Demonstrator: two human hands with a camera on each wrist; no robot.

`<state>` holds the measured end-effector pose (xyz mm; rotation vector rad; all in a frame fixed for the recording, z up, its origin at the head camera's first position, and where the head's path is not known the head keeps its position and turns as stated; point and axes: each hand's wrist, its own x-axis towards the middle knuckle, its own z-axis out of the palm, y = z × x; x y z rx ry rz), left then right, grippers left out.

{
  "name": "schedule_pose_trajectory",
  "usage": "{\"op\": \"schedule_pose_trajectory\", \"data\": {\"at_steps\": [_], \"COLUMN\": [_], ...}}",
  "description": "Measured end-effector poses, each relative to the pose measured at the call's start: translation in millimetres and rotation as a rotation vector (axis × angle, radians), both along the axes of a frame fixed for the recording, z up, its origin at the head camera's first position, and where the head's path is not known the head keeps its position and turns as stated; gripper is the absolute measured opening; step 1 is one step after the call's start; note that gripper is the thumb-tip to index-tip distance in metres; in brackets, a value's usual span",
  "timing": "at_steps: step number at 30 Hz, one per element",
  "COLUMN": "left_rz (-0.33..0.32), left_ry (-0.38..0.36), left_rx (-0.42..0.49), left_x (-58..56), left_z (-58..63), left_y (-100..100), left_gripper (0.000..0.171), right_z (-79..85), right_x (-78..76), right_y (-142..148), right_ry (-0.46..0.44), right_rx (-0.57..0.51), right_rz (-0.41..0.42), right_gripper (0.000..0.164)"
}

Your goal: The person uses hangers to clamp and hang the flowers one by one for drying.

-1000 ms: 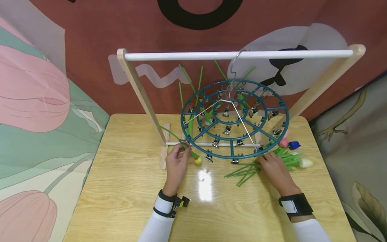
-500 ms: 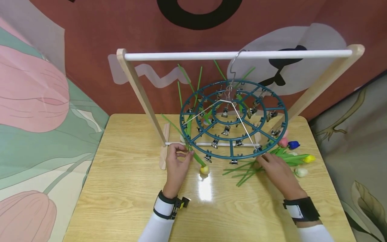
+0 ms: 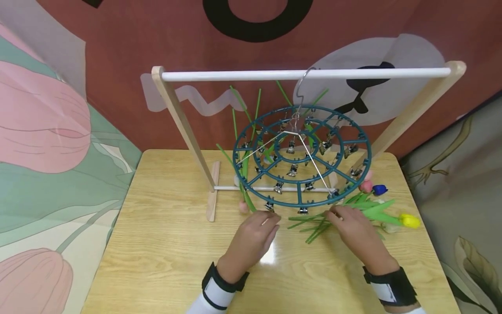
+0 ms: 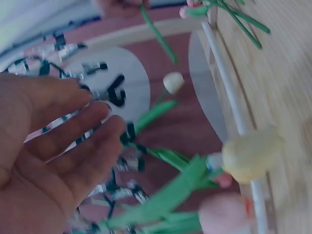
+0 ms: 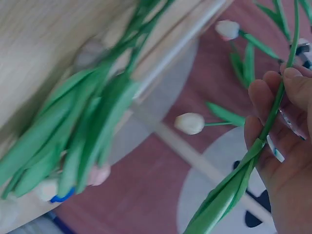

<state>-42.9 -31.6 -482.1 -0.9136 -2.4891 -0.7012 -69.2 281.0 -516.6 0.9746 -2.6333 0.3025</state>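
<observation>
My right hand (image 3: 354, 229) pinches the green stem of a tulip (image 5: 273, 114) between thumb and fingers; its yellow head (image 3: 409, 220) points right in the head view. My left hand (image 3: 251, 240) is just in front of the round teal clip hanger (image 3: 300, 204), close to a metal clip (image 3: 269, 205). In the left wrist view its fingers (image 4: 97, 146) are loosely extended and hold nothing. Tulips hang head down from the hanger, among them a pale yellow one (image 4: 251, 155), a pink one (image 4: 224, 214) and a white one (image 4: 173, 83).
The hanger hooks onto the white rod (image 3: 235, 76) of a wooden stand (image 3: 178, 117). More tulips (image 5: 73, 112) lie in a bunch on the table (image 3: 164, 253), beneath the right hand. Several other clips hang around the rings.
My left hand has let go of the yellow tulip at the hanger's left edge and moved right and nearer. The right hand has lifted a yellow tulip slightly, its head shifting right.
</observation>
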Motion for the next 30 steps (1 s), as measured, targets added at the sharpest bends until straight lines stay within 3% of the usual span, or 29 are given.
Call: {"op": "schedule_pose_trajectory", "data": {"at_steps": [4,7,9,13,15,19,23,24,28,30], "left_rz": [-0.032,-0.035,-0.028,-0.001,0.014,0.041,0.065,0.071,0.085,0.091], "left_ry": [-0.036,-0.023,-0.012,0.014,0.02,0.004,-0.021,-0.024,-0.02,-0.012], "left_rx": [-0.179,-0.272,-0.325,-0.38,-0.382,-0.344,-0.323,-0.32,-0.293,-0.277], "left_x": [0.3,-2.1,-2.7,-2.6,-2.2,-1.3,1.4,2.1,4.0,4.5], "left_z": [4.0,2.2,0.9,-2.6,-3.1,-3.0,-1.9,-1.4,0.8,2.1], "left_y": [18,28,32,36,37,32,22,19,7,2], "left_gripper": [0.023,0.027,0.031,0.033,0.031,0.027,0.026,0.027,0.026,0.025], "right_z": [9.0,13.3,15.3,18.6,19.7,18.7,14.6,13.3,8.1,7.0], "right_x": [3.8,5.2,6.1,8.2,8.7,9.5,12.1,12.7,13.5,12.7], "right_y": [-15,-29,-37,-50,-53,-57,-54,-52,-41,-34], "right_ry": [0.036,0.072,0.087,0.091,0.102,0.093,0.052,0.047,0.044,0.039], "right_rx": [-0.032,-0.058,-0.07,-0.085,-0.091,-0.105,-0.107,-0.106,-0.115,-0.126], "right_rz": [0.063,0.107,0.124,0.137,0.141,0.153,0.145,0.134,0.092,0.08], "right_gripper": [0.032,0.027,0.034,0.063,0.057,0.028,0.024,0.025,0.056,0.059]}}
